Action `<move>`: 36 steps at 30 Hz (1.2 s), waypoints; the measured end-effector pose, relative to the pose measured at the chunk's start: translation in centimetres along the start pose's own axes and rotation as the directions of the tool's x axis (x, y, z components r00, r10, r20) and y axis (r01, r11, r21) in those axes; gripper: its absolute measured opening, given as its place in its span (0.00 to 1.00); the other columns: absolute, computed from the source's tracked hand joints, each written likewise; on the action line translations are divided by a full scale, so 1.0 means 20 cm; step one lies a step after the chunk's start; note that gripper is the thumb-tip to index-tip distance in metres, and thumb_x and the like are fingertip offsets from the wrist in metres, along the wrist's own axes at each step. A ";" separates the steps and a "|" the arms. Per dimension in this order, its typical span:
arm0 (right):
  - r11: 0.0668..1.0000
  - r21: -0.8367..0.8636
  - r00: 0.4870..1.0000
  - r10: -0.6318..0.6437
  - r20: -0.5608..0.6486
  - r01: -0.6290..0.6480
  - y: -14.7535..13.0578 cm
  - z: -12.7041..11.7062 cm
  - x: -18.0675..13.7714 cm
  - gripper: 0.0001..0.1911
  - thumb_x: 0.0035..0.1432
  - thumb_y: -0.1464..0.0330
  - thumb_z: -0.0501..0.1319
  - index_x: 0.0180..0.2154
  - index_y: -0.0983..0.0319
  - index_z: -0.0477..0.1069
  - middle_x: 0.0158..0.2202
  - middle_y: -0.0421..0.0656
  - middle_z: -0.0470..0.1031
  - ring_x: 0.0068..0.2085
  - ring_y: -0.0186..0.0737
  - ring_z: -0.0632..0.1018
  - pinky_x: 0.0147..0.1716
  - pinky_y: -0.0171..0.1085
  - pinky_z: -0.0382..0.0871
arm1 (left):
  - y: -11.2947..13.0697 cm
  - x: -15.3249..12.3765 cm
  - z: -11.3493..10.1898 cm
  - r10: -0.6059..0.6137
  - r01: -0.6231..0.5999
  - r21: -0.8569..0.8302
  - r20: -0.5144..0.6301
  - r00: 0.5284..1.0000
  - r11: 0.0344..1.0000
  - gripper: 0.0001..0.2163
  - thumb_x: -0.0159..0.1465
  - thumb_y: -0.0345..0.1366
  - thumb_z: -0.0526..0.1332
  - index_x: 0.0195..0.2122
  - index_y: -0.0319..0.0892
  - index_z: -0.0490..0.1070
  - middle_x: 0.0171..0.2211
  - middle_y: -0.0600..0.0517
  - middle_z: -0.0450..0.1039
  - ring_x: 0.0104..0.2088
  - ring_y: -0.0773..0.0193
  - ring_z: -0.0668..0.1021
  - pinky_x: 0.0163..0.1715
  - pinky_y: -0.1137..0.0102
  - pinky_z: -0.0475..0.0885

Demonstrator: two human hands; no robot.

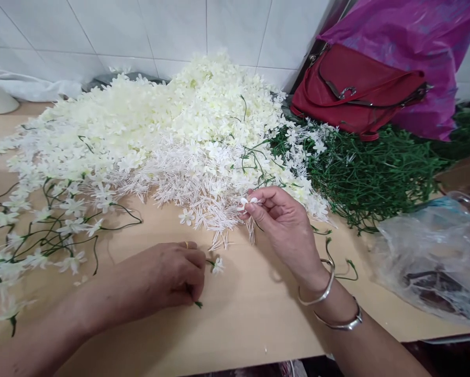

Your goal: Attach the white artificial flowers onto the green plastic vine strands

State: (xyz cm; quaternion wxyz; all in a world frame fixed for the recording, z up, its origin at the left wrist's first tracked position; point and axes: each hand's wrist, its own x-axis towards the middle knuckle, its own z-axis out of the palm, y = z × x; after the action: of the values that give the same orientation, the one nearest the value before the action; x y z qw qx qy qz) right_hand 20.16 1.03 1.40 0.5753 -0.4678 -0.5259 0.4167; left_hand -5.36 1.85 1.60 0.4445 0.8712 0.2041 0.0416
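My right hand [284, 225] pinches a small white artificial flower [248, 201] between thumb and forefinger, just in front of the heap of white blossoms [148, 125]. Lower on the table, my left hand [176, 275] is closed around a green plastic stem [198, 304], whose tip pokes out below the fingers. Beside its knuckles lies a white flower [217, 266] with a bit of green; whether it joins the held stem is hidden. Pale thin stamens [215, 214] are scattered at the heap's front edge.
Flowers on green stems [70, 225] lie spread at the left. To the right are a pile of green stems [376, 173], a red handbag [360, 84], a purple plastic bag [423, 47] and a clear plastic bag [427, 256]. A tiled wall [172, 26] closes off the back.
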 end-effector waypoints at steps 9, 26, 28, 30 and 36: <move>0.993 0.070 0.995 0.095 0.010 -0.095 0.01 -0.01 0.02 0.10 0.61 0.60 0.71 0.35 0.58 0.74 0.28 0.35 0.75 0.29 0.33 0.77 0.33 0.35 0.76 | 0.09 0.06 0.01 -0.069 -0.019 -0.386 -0.212 0.975 0.922 0.04 0.71 0.36 0.64 0.38 0.45 0.78 0.36 0.50 0.81 0.38 0.62 0.81 0.41 0.71 0.76; 0.831 0.253 0.837 0.377 0.396 -0.495 0.04 0.02 -0.01 0.12 0.52 0.60 0.78 0.34 0.58 0.82 0.29 0.37 0.79 0.31 0.31 0.77 0.37 0.34 0.72 | 0.01 0.16 0.12 -0.399 -0.107 -0.618 -0.620 0.676 0.779 0.03 0.64 0.34 0.70 0.35 0.40 0.80 0.28 0.54 0.78 0.28 0.72 0.76 0.29 0.79 0.71; 0.823 0.256 0.830 0.387 0.401 -0.507 0.05 0.02 -0.01 0.12 0.52 0.61 0.79 0.34 0.58 0.82 0.28 0.36 0.79 0.30 0.31 0.77 0.35 0.33 0.72 | 0.00 0.16 0.12 -0.392 -0.105 -0.621 -0.608 0.690 0.777 0.04 0.65 0.34 0.69 0.36 0.40 0.80 0.29 0.53 0.79 0.28 0.71 0.76 0.30 0.78 0.71; 0.821 0.248 0.823 0.391 0.413 -0.515 0.06 0.03 -0.02 0.11 0.52 0.62 0.79 0.34 0.58 0.82 0.28 0.36 0.78 0.29 0.31 0.77 0.34 0.33 0.72 | 0.00 0.16 0.13 -0.381 -0.107 -0.618 -0.601 0.703 0.779 0.04 0.66 0.35 0.69 0.37 0.40 0.80 0.30 0.53 0.79 0.29 0.71 0.76 0.31 0.77 0.71; 0.821 0.253 0.821 0.381 0.426 -0.512 0.07 0.04 -0.01 0.12 0.52 0.62 0.79 0.34 0.59 0.81 0.28 0.36 0.78 0.28 0.29 0.77 0.33 0.32 0.72 | -0.02 0.16 0.14 -0.346 -0.115 -0.587 -0.612 0.711 0.802 0.03 0.67 0.34 0.68 0.37 0.40 0.79 0.30 0.54 0.79 0.29 0.71 0.75 0.31 0.77 0.70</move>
State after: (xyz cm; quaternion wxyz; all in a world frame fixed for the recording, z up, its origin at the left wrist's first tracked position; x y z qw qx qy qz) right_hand 19.39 1.19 0.04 0.4291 -0.3839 -0.4099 0.7074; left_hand -1.92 1.21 -0.64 0.5821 0.5940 0.3895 0.3958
